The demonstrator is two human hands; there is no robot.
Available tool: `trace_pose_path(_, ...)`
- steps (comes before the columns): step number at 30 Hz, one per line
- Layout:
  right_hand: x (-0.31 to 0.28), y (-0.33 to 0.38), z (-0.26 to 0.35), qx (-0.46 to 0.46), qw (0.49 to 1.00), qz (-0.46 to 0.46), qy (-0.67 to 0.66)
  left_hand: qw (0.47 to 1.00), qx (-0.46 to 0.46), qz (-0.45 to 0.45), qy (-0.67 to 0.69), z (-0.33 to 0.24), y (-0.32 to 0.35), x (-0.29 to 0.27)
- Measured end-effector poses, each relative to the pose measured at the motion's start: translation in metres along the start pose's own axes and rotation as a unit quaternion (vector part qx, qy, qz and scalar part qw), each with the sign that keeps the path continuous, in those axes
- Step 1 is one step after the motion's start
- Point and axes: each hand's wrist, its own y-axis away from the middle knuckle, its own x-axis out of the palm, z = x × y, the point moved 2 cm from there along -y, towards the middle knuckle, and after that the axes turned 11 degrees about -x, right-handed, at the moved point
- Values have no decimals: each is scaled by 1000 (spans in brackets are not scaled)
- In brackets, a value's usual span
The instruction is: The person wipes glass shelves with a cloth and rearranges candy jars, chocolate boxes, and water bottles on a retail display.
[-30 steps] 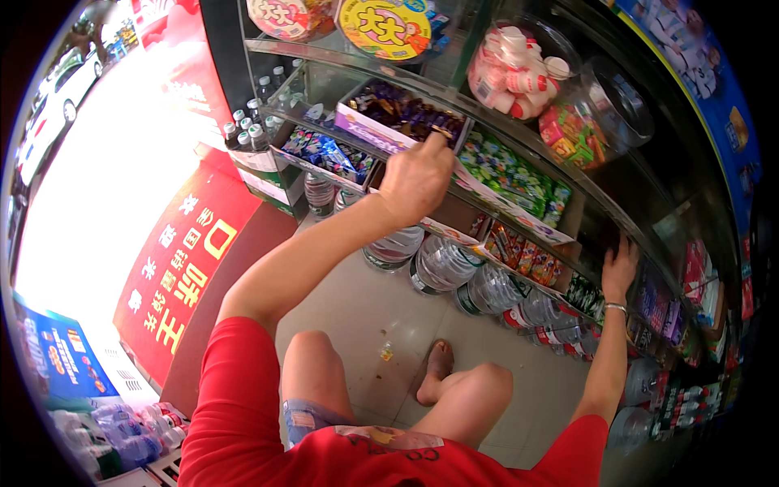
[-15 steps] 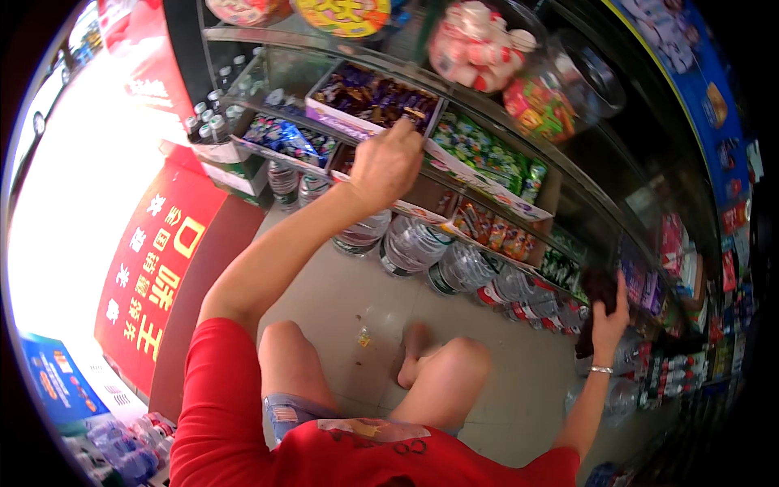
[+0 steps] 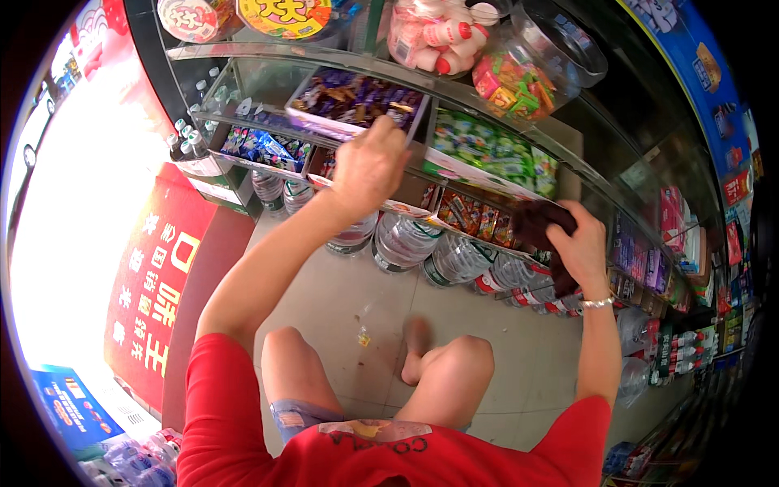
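My left hand (image 3: 371, 168) is closed, its fingers curled at the front right corner of a white and purple box (image 3: 329, 123) of purple-wrapped sweets. The box sits on a glass shelf; the fingertips are partly hidden. My right hand (image 3: 583, 246) grips a dark brown cloth (image 3: 537, 224), which hangs down below the fingers. The cloth is at the right end of a box of green-wrapped sweets (image 3: 495, 150). Blue-wrapped sweets (image 3: 264, 147) lie in a box to the left, and orange packets (image 3: 475, 217) lie on the lower level.
Large clear water bottles (image 3: 403, 242) line the floor under the shelves. Clear jars of sweets (image 3: 442, 36) stand on the upper glass shelf (image 3: 324, 66). A red printed box (image 3: 150, 284) is at my left. A small yellow scrap (image 3: 363, 336) lies on the tiled floor.
My right hand has swung left with the brown cloth, from the far right shelves to beside the green sweets. My left hand stays at the purple sweets' box. The view has shifted slightly.
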Motion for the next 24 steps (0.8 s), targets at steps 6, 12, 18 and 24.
trace_pose_path(6, -13, 37, -65, 71, 996, -53, 33, 997, 64, 42, -22, -54, -1, 46)
trace_pose_path(12, -20, 61, -59, 88, 994, -62, 1, 992, 47, 109, 35, -83, 8, 70)
trace_pose_path(18, -18, 91, 28, 99, 973, 4, -210, 984, 17, 38, 171, -58, 34, 7)
trace_pose_path(24, 86, 38, 159, 61, 865, 130, -481, 985, -112, 48, 120, 36, 133, -85)
